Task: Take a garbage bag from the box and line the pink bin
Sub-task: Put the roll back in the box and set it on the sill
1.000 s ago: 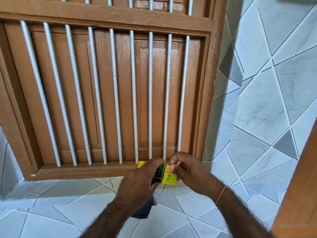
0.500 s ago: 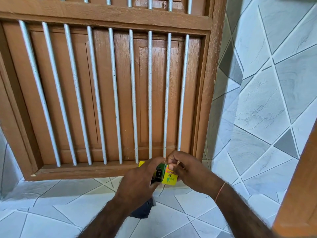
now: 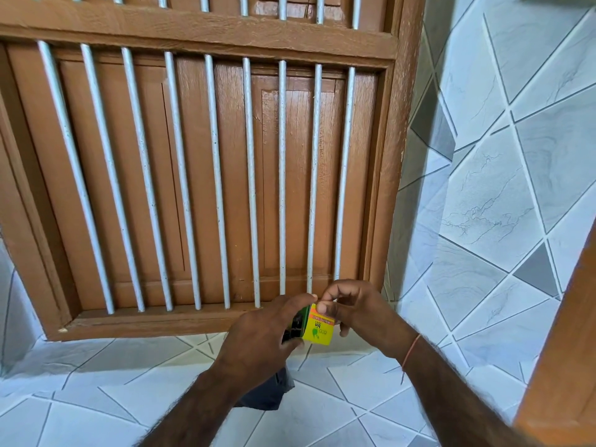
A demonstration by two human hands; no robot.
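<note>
- Your left hand (image 3: 258,333) is wrapped round the left side of the small yellow and green box (image 3: 317,329): the fingers curl over its dark green face and the thumb reaches up to its top edge.
- Your right hand (image 3: 354,309) is at the box's upper right corner. Its thumb and forefinger pinch the top edge there, and the other fingers curl loosely behind the box.
- You hold the box in the air in front of you, low in the view, just ahead of the bottom rail of the wooden window frame (image 3: 206,30). Its yellow face is towards you, and the printing on that face reads upside down.
- Whether the box's flap is open you cannot tell; your fingertips cover that edge.
- A thin orange thread (image 3: 411,351) circles your right wrist.
- Behind your hands stands the brown window with closed wooden shutters, and a row of pale metal bars (image 3: 217,188) runs upright across it.
- Grey-white tiles (image 3: 483,204) with diagonal joints cover the wall to the right and the ledge below the window.
- A dark piece of cloth (image 3: 271,393) shows under your left wrist; what it is you cannot tell.
- An orange-brown wooden edge (image 3: 567,366) cuts across the lower right corner.
</note>
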